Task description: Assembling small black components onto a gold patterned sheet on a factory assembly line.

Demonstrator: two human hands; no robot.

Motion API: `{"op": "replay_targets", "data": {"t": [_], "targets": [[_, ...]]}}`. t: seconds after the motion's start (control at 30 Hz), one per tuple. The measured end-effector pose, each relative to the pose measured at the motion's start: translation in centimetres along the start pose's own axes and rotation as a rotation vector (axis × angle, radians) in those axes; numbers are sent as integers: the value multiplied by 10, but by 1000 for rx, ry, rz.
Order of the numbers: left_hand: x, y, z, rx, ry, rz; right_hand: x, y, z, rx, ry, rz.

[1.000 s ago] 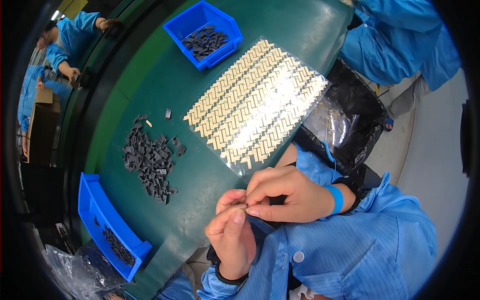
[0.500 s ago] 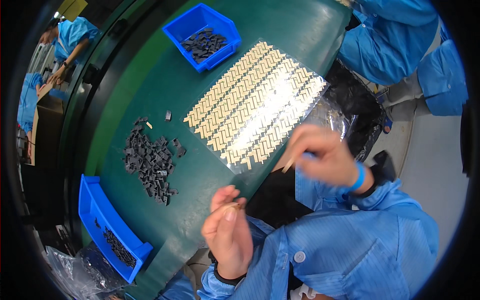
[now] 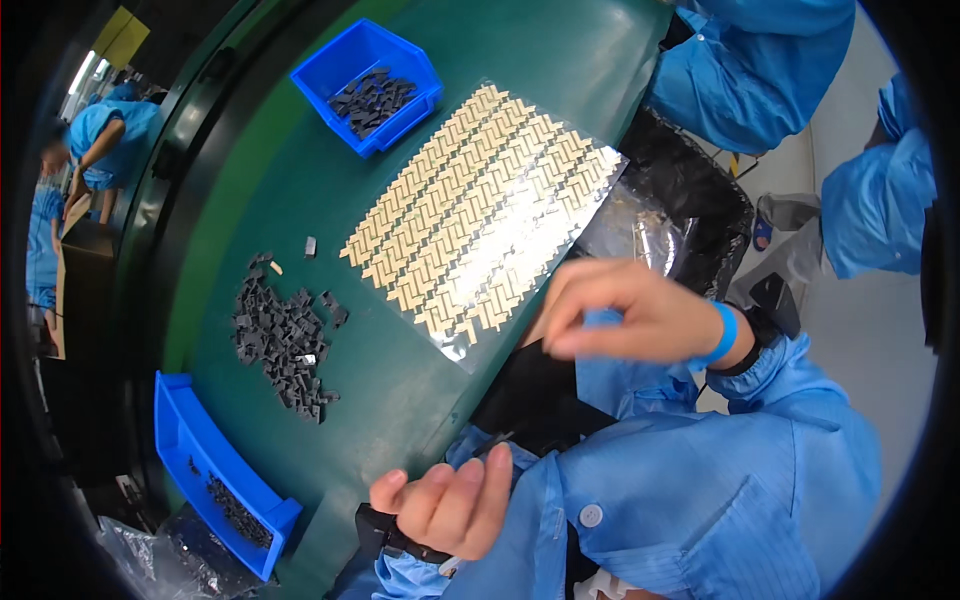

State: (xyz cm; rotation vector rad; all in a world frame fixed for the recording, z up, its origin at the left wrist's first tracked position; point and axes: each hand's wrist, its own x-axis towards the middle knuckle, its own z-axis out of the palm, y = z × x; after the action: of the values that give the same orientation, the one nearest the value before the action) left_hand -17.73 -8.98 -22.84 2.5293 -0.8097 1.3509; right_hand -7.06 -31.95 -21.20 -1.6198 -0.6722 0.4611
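Note:
My left hand is low over my lap, palm turned up and fingers curled. A small dark piece shows at its fingertips. To the right, my right hand hovers just off the table edge near a clear sheet covered with rows of small tan strips. Its thumb and fingers are pinched together and slightly blurred, so anything between them cannot be made out. A heap of small dark grey blocks lies on the green table, left of the sheet.
A blue bin of dark grey pieces stands at the back. Another blue bin with smaller dark pieces sits at the left. A black-bag-lined container stands beyond the right table edge. Co-workers in blue are nearby.
My left hand has dropped toward my lap and turned palm up. The right hand has shifted slightly left, and the tan strip seen at its fingertips no longer shows. The whole view has shifted slightly.

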Motion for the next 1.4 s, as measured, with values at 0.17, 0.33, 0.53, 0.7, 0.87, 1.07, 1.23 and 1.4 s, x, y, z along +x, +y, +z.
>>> {"op": "replay_targets", "data": {"t": [0.17,0.33,0.53,0.7,0.87,1.07,1.23,1.4], "targets": [[-2,0,-7,41,-44,97,27,4,32,179,-298,-155],[-10,-1,-9,40,-61,75,40,-2,34,188,-490,-78],[-8,-8,-18,-10,-263,7,43,4,46,-10,-286,-289],[-11,-49,-12,84,-375,-416,49,12,40,-2,52,-150],[-31,-83,-19,248,-510,-626,50,15,39,71,96,-136],[-29,-93,-19,205,-574,-579,51,18,45,108,68,-142],[-17,-85,-17,-273,-268,-875,53,20,54,83,78,-255],[4,-26,-17,-1665,309,-1557,54,12,82,-39,193,-668]]}}
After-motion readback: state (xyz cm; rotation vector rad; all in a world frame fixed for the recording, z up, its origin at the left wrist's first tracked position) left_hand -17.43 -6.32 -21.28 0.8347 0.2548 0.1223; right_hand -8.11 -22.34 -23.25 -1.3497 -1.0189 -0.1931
